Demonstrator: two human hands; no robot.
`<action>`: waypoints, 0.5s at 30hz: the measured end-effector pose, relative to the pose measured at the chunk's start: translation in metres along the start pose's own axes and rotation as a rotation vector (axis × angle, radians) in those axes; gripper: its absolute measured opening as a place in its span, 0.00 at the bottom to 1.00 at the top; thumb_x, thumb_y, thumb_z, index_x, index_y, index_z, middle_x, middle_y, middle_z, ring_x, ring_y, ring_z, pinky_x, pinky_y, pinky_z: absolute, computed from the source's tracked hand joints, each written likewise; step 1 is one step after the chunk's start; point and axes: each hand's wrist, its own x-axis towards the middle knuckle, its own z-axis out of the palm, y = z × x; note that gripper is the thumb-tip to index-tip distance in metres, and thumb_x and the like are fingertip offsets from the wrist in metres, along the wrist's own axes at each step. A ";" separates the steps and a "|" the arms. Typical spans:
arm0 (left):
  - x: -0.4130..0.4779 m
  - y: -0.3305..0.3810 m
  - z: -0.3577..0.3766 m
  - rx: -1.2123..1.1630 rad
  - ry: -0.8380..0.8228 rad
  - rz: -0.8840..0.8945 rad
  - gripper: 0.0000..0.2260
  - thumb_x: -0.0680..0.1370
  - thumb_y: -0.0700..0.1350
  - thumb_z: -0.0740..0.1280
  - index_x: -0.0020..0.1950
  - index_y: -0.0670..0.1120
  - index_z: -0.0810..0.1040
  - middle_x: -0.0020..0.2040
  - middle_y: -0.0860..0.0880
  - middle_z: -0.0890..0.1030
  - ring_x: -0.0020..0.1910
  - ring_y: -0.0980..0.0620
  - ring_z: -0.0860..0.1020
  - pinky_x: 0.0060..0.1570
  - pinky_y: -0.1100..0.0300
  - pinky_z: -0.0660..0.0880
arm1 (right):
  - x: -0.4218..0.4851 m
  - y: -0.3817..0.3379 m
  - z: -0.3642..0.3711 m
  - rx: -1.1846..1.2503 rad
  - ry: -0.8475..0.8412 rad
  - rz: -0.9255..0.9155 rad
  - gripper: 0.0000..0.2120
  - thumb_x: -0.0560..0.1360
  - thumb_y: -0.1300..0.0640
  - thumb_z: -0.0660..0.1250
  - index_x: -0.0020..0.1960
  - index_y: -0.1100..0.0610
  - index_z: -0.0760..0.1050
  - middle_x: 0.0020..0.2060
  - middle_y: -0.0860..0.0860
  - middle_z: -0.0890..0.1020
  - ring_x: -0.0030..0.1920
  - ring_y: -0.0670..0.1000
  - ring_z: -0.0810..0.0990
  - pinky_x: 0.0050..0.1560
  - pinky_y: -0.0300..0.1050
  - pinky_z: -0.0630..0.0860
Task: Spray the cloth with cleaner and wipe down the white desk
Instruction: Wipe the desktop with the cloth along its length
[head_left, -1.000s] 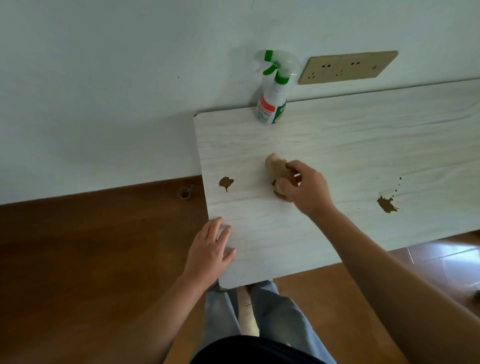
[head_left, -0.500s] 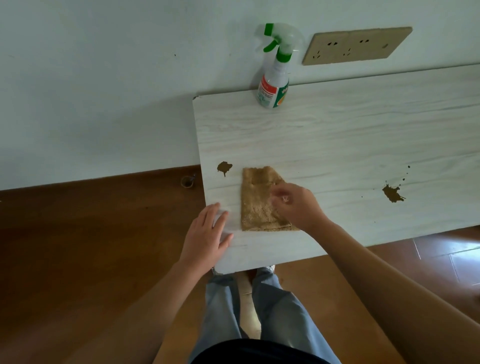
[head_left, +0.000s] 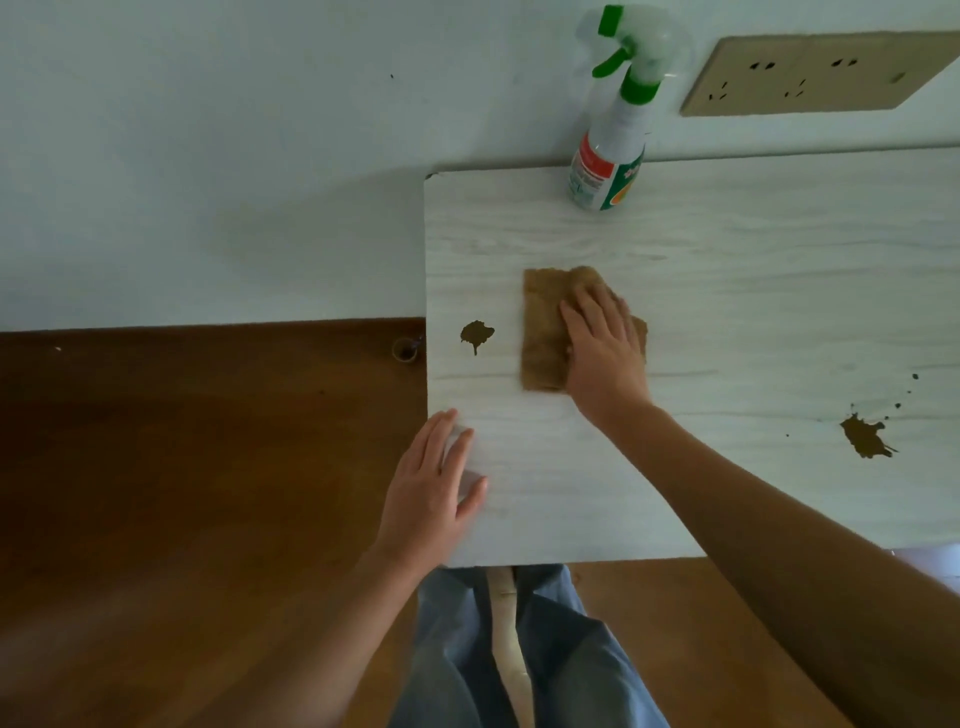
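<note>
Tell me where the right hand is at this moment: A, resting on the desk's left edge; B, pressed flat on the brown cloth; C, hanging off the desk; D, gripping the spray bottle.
B: the right hand lies flat, fingers spread, on the brown cloth, away from the spray bottle.

Cloth (head_left: 543, 332) partly hidden; label perhaps blurred

The surface (head_left: 727, 291) is matt white laminate with faint wood grain. The cloth (head_left: 543, 332) looks coarse, nubbly brown fabric. At 12 o'clock the spray bottle (head_left: 608, 156) is glossy plastic, perhaps translucent. The floor (head_left: 182, 493) is polished brown wood.
</note>
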 end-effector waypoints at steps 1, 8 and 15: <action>-0.001 0.002 0.001 -0.007 0.007 -0.018 0.25 0.83 0.59 0.61 0.75 0.45 0.70 0.80 0.43 0.66 0.80 0.44 0.64 0.77 0.50 0.65 | 0.001 -0.004 -0.001 0.030 -0.022 -0.011 0.30 0.78 0.66 0.60 0.80 0.56 0.60 0.80 0.53 0.60 0.81 0.55 0.51 0.79 0.50 0.43; 0.029 0.003 0.000 -0.034 0.088 -0.119 0.26 0.82 0.56 0.67 0.75 0.43 0.71 0.80 0.42 0.67 0.80 0.43 0.65 0.77 0.50 0.67 | 0.008 0.015 0.004 0.087 -0.133 -0.159 0.30 0.83 0.49 0.58 0.81 0.53 0.54 0.81 0.49 0.56 0.81 0.50 0.49 0.79 0.47 0.44; 0.033 0.012 0.015 -0.046 0.154 -0.219 0.24 0.84 0.55 0.62 0.76 0.42 0.70 0.80 0.42 0.66 0.81 0.43 0.63 0.78 0.52 0.63 | 0.069 0.015 0.002 -0.003 -0.151 -0.249 0.30 0.83 0.50 0.55 0.82 0.53 0.51 0.81 0.50 0.54 0.81 0.52 0.47 0.79 0.48 0.41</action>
